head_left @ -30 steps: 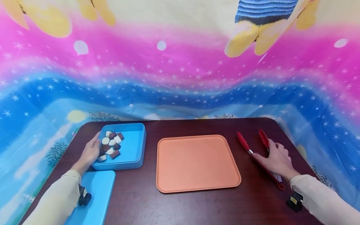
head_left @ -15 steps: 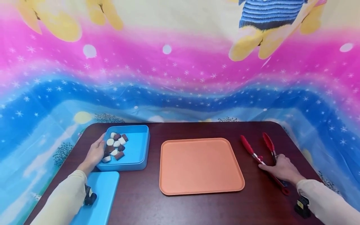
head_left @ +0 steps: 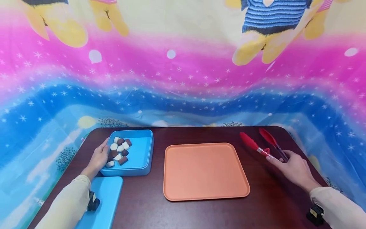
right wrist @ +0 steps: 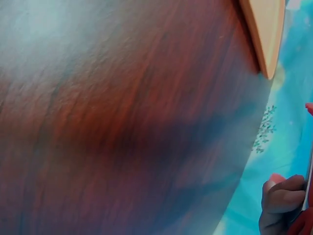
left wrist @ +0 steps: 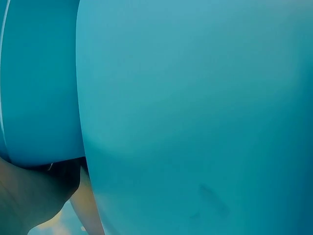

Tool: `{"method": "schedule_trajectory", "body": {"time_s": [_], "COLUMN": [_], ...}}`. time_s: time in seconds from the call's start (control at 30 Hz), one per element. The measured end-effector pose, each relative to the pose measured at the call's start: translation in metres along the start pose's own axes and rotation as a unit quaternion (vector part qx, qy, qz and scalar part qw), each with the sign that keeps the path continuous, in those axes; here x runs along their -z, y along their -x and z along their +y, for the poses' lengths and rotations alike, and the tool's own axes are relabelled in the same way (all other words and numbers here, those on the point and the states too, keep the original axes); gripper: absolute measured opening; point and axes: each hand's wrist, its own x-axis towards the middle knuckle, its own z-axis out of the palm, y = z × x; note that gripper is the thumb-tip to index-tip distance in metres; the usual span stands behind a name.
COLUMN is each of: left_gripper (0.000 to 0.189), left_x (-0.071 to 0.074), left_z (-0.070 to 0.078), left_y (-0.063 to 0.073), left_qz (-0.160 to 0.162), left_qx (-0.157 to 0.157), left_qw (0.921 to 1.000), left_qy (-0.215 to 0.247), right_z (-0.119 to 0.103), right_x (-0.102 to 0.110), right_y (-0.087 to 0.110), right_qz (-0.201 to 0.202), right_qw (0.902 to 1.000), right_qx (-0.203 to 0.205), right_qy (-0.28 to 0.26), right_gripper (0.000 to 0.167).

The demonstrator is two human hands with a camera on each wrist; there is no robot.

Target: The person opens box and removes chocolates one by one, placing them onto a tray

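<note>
My left hand (head_left: pixel 98 159) holds the left wall of an open light-blue box (head_left: pixel 140 154). Brown and white candy-like pieces (head_left: pixel 118 149) are gathered in the box's left half. In the left wrist view, part of the hand (left wrist: pixel 29 196) shows below the box wall (left wrist: pixel 41 88). My right hand (head_left: pixel 295 168) grips red-tipped tongs (head_left: pixel 254 144), arms spread apart and tips pointing away from me, above the table's right side. Only some of the right hand's fingers (right wrist: pixel 283 198) show at the edge of the right wrist view.
An orange rectangular tray (head_left: pixel 206 171) lies mid-table between the hands. A flat blue lid (head_left: pixel 107 200) rests in front of the box, partly under the left forearm. The dark wooden table (head_left: pixel 183 216) backs onto a patterned cloth (head_left: pixel 183 105).
My right hand has taken hold of the tongs and raised them from the table, their tips shifting left. The left hand stays at the box. The head view has tilted slightly up.
</note>
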Motion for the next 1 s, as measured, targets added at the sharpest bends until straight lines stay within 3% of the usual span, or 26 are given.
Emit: {"method": "schedule_trajectory", "body": {"time_s": [0.17, 0.33, 0.67, 1.0], "left_gripper": [0.056, 0.056, 0.058, 0.058], "left_x": [0.000, 0.000, 0.001, 0.000], "left_z": [0.000, 0.000, -0.001, -0.002], "left_y": [0.000, 0.001, -0.001, -0.010], "left_qz": [0.001, 0.001, -0.007, -0.015], "left_qx": [0.003, 0.007, 0.009, 0.008], "left_qw": [1.0000, 1.0000, 0.9999, 0.9998], "left_qy": [0.000, -0.002, 0.000, 0.007], "right_z": [-0.015, -0.029, -0.065, -0.095], "right_x": [0.002, -0.001, -0.013, -0.024], "right_y": [0.001, 0.004, 0.010, 0.014], "right_qz": [0.029, 0.033, 0.018, -0.014], "right_qw": [0.9993, 0.9983, 0.9960, 0.9962], "right_qx": [0.022, 0.047, 0.085, 0.075], "right_qy": [-0.011, -0.012, -0.018, -0.042], "right_gripper": [0.079, 0.080, 0.080, 0.081]}}
